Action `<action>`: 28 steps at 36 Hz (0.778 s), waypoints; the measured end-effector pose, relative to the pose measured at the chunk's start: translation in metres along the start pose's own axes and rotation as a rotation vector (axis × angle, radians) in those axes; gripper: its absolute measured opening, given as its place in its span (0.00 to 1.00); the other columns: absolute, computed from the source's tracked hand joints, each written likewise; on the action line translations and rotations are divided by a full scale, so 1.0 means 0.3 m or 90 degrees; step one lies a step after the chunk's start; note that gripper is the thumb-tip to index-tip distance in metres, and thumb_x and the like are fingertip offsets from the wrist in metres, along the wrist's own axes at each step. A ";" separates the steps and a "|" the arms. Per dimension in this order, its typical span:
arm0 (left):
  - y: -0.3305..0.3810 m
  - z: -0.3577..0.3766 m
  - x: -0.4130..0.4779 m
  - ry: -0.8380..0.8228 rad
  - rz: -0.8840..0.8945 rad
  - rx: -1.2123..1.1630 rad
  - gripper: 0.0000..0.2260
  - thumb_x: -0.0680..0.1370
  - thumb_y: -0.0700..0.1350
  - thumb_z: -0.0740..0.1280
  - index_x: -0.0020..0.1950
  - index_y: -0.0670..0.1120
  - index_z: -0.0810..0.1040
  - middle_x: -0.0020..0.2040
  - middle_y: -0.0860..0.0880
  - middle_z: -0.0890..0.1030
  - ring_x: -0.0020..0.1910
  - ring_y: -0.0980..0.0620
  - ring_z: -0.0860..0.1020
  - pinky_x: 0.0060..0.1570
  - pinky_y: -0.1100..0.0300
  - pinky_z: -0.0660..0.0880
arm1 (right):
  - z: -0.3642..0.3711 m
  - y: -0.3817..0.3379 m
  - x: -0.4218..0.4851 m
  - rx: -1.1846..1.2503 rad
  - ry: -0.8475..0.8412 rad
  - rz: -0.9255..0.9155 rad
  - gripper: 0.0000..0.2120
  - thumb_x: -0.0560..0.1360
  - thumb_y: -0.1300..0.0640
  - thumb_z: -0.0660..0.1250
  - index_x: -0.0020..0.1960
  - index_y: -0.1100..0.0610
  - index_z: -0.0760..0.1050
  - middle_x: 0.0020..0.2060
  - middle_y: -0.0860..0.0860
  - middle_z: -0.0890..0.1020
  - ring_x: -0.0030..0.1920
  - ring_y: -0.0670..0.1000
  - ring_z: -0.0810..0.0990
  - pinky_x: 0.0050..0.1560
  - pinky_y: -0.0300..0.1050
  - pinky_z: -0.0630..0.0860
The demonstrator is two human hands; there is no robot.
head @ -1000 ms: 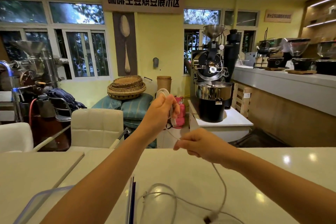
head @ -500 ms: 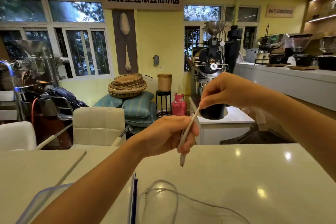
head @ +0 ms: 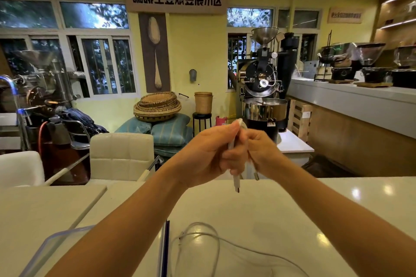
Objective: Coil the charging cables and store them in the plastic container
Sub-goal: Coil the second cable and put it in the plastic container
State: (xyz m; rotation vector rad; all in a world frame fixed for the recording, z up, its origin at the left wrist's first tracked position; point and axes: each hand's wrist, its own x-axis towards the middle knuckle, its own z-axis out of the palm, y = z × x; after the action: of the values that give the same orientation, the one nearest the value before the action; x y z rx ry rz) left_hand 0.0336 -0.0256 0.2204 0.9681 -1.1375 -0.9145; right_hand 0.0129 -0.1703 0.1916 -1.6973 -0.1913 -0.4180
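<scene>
Glossy white worktop [head: 292,209], near edge: left hand [head: 209,153] and right hand [head: 263,153], fingers closed on folded white charging cable [head: 236,177], which may spring loose before reaching clear plastic container [head: 51,243].

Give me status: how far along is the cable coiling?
Done: nothing visibly stored; the plastic container is mostly hidden behind the left forearm. In hand: left hand and right hand are closed together on a bundled white cable, connector ends hanging below. Left: stow that bundle, then coil the loose cable lying on the table.
</scene>
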 end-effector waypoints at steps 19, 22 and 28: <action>-0.041 -0.136 0.018 0.331 0.060 0.262 0.16 0.81 0.45 0.50 0.33 0.45 0.64 0.21 0.55 0.69 0.22 0.58 0.67 0.28 0.67 0.70 | 0.156 0.032 -0.114 -0.553 -0.144 -0.027 0.13 0.78 0.59 0.55 0.49 0.66 0.75 0.43 0.60 0.81 0.39 0.54 0.77 0.41 0.47 0.73; -0.051 -0.153 0.019 0.338 0.057 0.352 0.17 0.81 0.45 0.50 0.33 0.46 0.65 0.23 0.55 0.69 0.24 0.59 0.68 0.30 0.67 0.70 | 0.155 0.012 -0.124 -0.596 -0.126 -0.064 0.15 0.79 0.56 0.53 0.40 0.62 0.72 0.37 0.59 0.78 0.39 0.59 0.76 0.41 0.50 0.72; -0.050 -0.168 -0.004 0.286 -0.018 0.499 0.17 0.80 0.48 0.51 0.34 0.49 0.71 0.26 0.55 0.76 0.27 0.60 0.72 0.32 0.70 0.70 | 0.098 -0.087 -0.121 -0.602 -0.099 -0.130 0.11 0.76 0.57 0.59 0.47 0.62 0.77 0.38 0.55 0.80 0.35 0.51 0.77 0.38 0.42 0.75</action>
State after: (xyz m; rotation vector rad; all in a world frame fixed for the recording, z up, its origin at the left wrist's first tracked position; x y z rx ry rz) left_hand 0.0814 -0.0220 0.1987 1.7242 -1.0939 -0.2125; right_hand -0.0249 -0.1333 0.1983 -2.6574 -0.3109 -0.5771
